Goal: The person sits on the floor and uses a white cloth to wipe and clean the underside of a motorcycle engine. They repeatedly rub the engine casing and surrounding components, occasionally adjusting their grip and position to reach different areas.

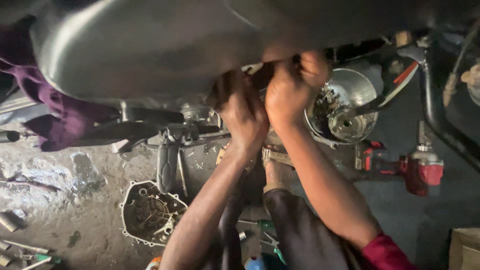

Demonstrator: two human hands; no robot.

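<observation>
Both hands reach up side by side under the rounded dark grey metal tank (150, 45) of the motorcycle: the left hand (243, 112) is curled, fingers hidden against the engine parts just above it; the right hand (292, 82), slightly higher, is clenched on something small I cannot make out. Just right of it sits a shiny metal bowl of bolts (345, 102), a red power drill (422, 172) lower right, an engine cover (150, 212) lower left

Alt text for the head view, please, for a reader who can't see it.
Both hands, left hand and right hand, reach up under a motorcycle's grey body panel. On the stained floor lie an engine cover, a metal bowl of parts and a red power tool.
</observation>
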